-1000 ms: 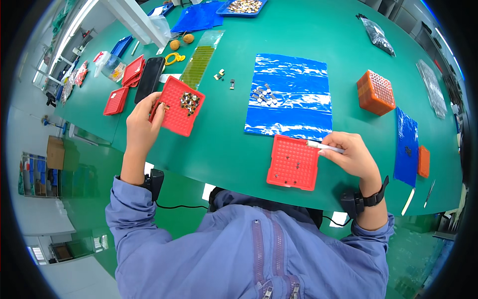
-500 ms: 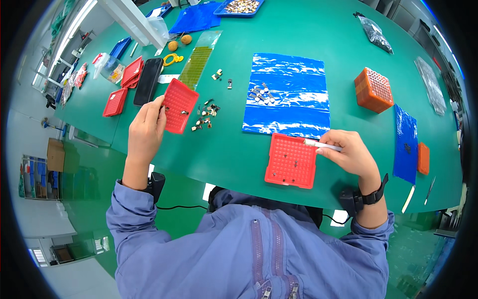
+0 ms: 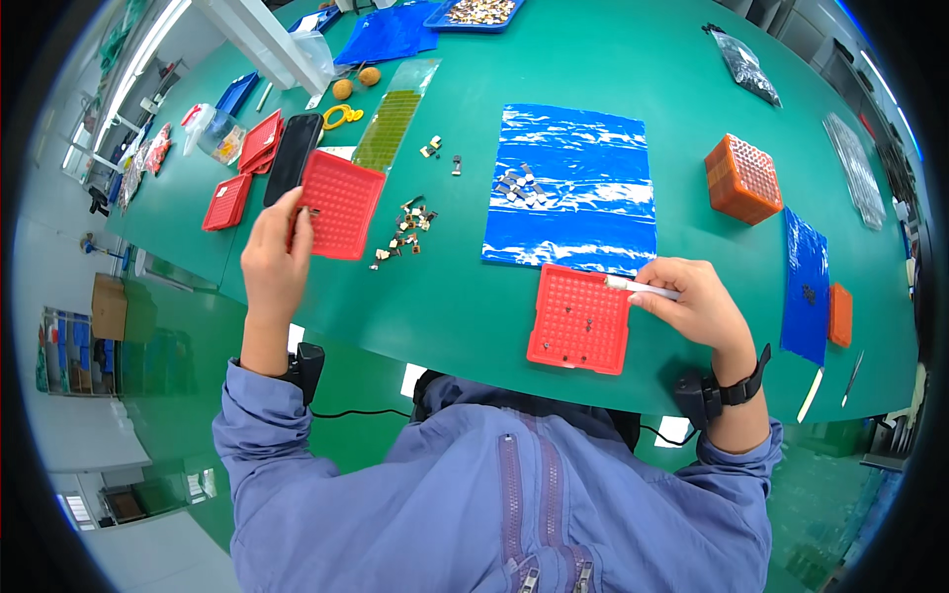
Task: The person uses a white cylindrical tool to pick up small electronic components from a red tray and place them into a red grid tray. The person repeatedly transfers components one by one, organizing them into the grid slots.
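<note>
On the green surface lies a red tray; leftward, a second tray is pinched by the left hand. The right hand pinches a white stick. Small parts, just tipped out, lie by that second tray, apparently nearly emptied.

A red dimpled tray is held at its left edge, beside small parts scattered on the surface. A white tool slants over the upper-right corner of a second red tray, lying flat with dark pieces inside.
</note>
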Action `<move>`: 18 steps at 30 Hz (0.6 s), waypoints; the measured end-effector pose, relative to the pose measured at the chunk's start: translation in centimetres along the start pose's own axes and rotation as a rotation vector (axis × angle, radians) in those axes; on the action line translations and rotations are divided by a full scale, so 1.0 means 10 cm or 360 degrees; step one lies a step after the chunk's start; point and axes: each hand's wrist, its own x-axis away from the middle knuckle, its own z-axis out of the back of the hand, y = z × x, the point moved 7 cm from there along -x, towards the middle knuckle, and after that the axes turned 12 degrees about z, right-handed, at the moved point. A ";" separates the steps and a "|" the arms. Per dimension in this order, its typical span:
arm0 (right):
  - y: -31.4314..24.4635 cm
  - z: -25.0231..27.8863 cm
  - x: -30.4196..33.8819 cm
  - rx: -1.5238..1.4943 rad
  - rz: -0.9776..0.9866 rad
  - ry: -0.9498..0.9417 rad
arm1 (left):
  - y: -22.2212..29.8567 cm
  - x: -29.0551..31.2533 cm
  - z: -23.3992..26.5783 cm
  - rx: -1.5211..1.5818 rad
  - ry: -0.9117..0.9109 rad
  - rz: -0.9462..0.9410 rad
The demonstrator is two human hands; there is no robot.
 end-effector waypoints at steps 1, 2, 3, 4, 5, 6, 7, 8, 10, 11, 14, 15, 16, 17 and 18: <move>-0.01 0.00 0.00 0.0009 0.0006 -0.0002 | -0.15 0.01 -0.01 0.0121 0.0063 0.0092; -0.01 0.01 0.00 0.0002 0.0002 -0.0003 | -0.39 0.04 -0.10 0.0350 -0.0029 0.0312; -0.02 0.01 0.00 -0.0006 0.0000 -0.0003 | -0.63 0.09 -0.22 0.0576 -0.0120 0.0530; -0.02 0.01 -0.01 -0.0016 0.0000 -0.0003 | -0.85 0.16 -0.33 0.0799 -0.0211 0.0749; -0.02 0.00 -0.02 -0.0024 0.0022 0.0007 | -1.01 0.22 -0.39 0.0797 -0.0218 0.0835; 0.00 -0.01 -0.01 -0.0027 0.0037 0.0019 | -1.08 0.25 -0.44 0.0643 -0.0273 0.0887; 0.00 -0.01 0.00 -0.0030 0.0052 0.0031 | -1.16 0.29 -0.46 0.0488 -0.0327 0.0937; 0.00 -0.01 0.00 -0.0026 0.0054 0.0027 | -1.22 0.33 -0.48 0.0332 -0.0379 0.0986; -0.01 0.00 -0.01 -0.0017 0.0052 0.0015 | -1.14 0.31 -0.48 0.0104 -0.0406 0.0883; 0.00 -0.01 -0.01 -0.0026 0.0044 0.0015 | -1.16 0.30 -0.50 0.0022 -0.0445 0.0847; 0.01 -0.01 -0.01 -0.0049 0.0029 0.0018 | -1.10 0.24 -0.46 -0.0240 -0.0421 0.0568; 0.00 0.00 -0.01 -0.0052 0.0028 0.0022 | -1.02 0.20 -0.43 -0.0329 -0.0389 0.0446; -0.01 0.00 -0.01 -0.0055 0.0028 0.0025 | -0.92 0.18 -0.42 -0.0221 -0.0393 0.0370; -0.01 0.00 -0.02 -0.0054 0.0034 0.0022 | -0.80 0.18 -0.42 -0.0115 -0.0397 0.0295; -0.01 0.00 -0.02 -0.0052 0.0037 0.0020 | -0.62 0.16 -0.41 -0.0004 -0.0403 0.0217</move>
